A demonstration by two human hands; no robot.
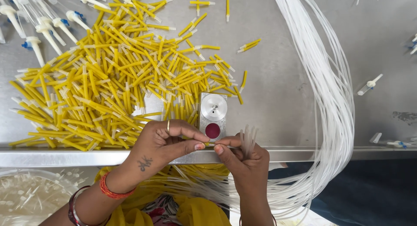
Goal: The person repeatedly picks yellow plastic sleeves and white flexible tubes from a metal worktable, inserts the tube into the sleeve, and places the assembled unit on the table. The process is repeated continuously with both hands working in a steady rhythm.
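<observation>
Where the two hands meet at the near edge of the counter (304, 153), a small yellow sleeve (209, 144) is pinched between thumb and forefinger of the left hand (163, 143), closed on it. A bunch of thin clear tubes (249, 138) is gripped in the closed right hand (243, 158), one tube end being brought to the sleeve. Alignment is best kept straight, with the pinch close to the tips. Just beyond, a metal block with a red pad (213, 113) is set. Far left, a heap of yellow sleeves (108, 78) is spread; to the right, a long tubing bundle (334, 100) is draped over the edge.
</observation>
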